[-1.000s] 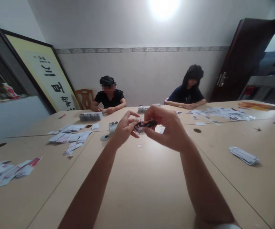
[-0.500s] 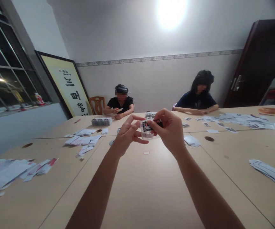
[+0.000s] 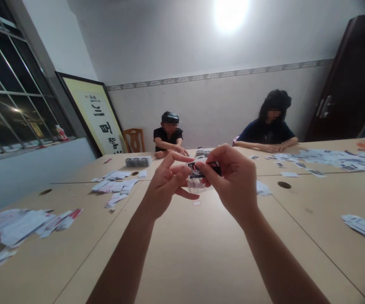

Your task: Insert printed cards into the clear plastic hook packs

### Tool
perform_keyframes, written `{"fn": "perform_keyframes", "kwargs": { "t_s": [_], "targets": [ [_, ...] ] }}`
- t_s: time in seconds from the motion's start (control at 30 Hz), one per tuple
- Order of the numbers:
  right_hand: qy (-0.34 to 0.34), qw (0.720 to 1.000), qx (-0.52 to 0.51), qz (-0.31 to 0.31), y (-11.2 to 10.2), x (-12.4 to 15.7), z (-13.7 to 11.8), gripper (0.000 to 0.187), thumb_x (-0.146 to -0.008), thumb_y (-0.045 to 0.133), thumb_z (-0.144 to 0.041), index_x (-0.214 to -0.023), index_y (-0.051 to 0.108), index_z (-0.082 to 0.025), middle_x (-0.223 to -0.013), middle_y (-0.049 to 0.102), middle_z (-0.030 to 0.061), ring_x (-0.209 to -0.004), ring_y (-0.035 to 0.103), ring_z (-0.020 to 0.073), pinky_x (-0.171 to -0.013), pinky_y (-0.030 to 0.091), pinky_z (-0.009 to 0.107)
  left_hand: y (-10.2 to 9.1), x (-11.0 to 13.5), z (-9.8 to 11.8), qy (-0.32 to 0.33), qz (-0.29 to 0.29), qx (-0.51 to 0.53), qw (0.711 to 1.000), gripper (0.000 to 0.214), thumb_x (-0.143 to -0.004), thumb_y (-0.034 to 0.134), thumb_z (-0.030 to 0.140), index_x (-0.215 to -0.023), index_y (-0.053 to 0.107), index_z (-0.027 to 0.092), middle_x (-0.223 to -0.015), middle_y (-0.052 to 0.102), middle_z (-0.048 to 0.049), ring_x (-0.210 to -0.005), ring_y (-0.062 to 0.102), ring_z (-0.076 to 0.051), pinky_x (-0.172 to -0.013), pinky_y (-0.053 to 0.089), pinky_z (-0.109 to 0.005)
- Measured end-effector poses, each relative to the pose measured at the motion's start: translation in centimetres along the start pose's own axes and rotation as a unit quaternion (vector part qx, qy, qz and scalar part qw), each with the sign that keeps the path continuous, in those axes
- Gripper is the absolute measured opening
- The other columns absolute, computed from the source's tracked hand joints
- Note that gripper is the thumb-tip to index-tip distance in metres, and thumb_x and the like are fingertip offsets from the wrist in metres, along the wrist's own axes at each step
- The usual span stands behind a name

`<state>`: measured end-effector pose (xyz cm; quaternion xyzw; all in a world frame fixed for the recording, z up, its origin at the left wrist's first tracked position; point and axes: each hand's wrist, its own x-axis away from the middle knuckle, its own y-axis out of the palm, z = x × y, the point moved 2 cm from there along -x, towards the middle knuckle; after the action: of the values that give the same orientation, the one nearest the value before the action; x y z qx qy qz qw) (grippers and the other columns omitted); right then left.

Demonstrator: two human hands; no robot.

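Both my hands are raised over the middle of a long tan table (image 3: 201,253). My right hand (image 3: 233,181) pinches a small dark printed card (image 3: 201,169) with a clear plastic sleeve (image 3: 197,185) hanging under it. My left hand (image 3: 165,188) meets it from the left, thumb and fingertips closed on the card's left end and the sleeve, the other fingers spread. A tiny white slip (image 3: 196,203) lies on the table just below.
Loose paper slips lie at the near left (image 3: 20,223), mid left (image 3: 115,188), near right (image 3: 364,228) and far right (image 3: 325,158). A stack of cards (image 3: 138,161) sits at the far side. Two seated people (image 3: 169,137) (image 3: 269,128) work across the table. Round cable holes (image 3: 284,185) dot the top.
The view swung left and nearer; a window came into view. My hands stayed together on the card, and the clear sleeve now shows beneath it.
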<state>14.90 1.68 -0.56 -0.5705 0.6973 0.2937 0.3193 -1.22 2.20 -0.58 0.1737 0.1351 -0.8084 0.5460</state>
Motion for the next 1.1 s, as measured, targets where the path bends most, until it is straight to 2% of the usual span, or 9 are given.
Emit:
{"fn": "perform_keyframes", "kwargs": {
  "t_s": [0.17,0.27,0.43,0.6,0.93,1.1],
  "targets": [
    [-0.008,1.0,-0.01,-0.005,-0.04,0.28,0.04,0.021,-0.08,0.076,-0.024,-0.074,0.057,-0.023,-0.063,0.06,-0.0039,-0.053,0.055,0.0121,-0.049,0.048,0.027,-0.1,0.1,0.05,0.007,-0.009,0.007,1.0,0.03,-0.092,0.071,0.042,-0.107,0.055,0.022,-0.085,0.072,0.0006,-0.074,0.077,-0.02,-0.057,0.068,-0.03],
    [-0.01,1.0,-0.01,-0.004,-0.06,0.38,0.0,0.02,-0.081,0.076,-0.024,-0.075,0.057,-0.023,-0.064,0.061,-0.0034,-0.055,0.056,0.0125,-0.05,0.049,0.027,-0.14,0.17,0.1,0.016,-0.008,0.011,1.0,0.028,-0.092,0.071,0.04,-0.105,0.055,0.021,-0.084,0.071,0.0015,-0.07,0.075,-0.017,-0.056,0.068,-0.031],
    [-0.011,1.0,-0.011,0.001,0.0,0.46,-0.17,0.02,-0.081,0.076,-0.022,-0.075,0.057,-0.023,-0.064,0.061,-0.0037,-0.053,0.056,0.0118,-0.049,0.047,0.027,-0.06,0.33,0.17,0.021,-0.007,0.012,1.0,0.024,-0.093,0.071,0.038,-0.103,0.057,0.022,-0.07,0.06,0.0059,-0.06,0.069,-0.013,-0.056,0.068,-0.031],
    [-0.017,1.0,-0.016,0.007,0.07,0.42,-0.33,0.02,-0.08,0.076,-0.02,-0.074,0.058,-0.022,-0.064,0.059,-0.0044,-0.053,0.055,0.011,-0.047,0.044,0.025,0.16,0.44,0.29,0.025,-0.017,0.02,0.999,0.022,-0.095,0.069,0.038,-0.104,0.057,0.022,-0.081,0.066,0.0035,-0.066,0.073,-0.014,-0.056,0.068,-0.029],
    [-0.028,1.0,-0.003,0.011,-0.05,0.46,-0.54,0.02,-0.08,0.075,-0.019,-0.073,0.057,-0.022,-0.063,0.059,-0.0051,-0.052,0.055,0.0105,-0.048,0.043,0.025,0.32,0.55,0.37,0.027,-0.017,0.012,0.999,0.022,-0.097,0.066,0.039,-0.107,0.057,0.021,-0.085,0.069,0.0015,-0.072,0.076,-0.016,-0.058,0.069,-0.029],
    [-0.031,0.999,0.001,0.01,-0.09,0.53,-0.5,0.02,-0.081,0.075,-0.02,-0.073,0.057,-0.022,-0.063,0.058,-0.0054,-0.051,0.055,0.0103,-0.047,0.043,0.025,0.28,0.58,0.28,0.037,-0.008,0.003,0.999,0.021,-0.096,0.067,0.039,-0.103,0.059,0.022,-0.075,0.064,0.0036,-0.063,0.072,-0.013,-0.056,0.069,-0.029]
  ]
}}
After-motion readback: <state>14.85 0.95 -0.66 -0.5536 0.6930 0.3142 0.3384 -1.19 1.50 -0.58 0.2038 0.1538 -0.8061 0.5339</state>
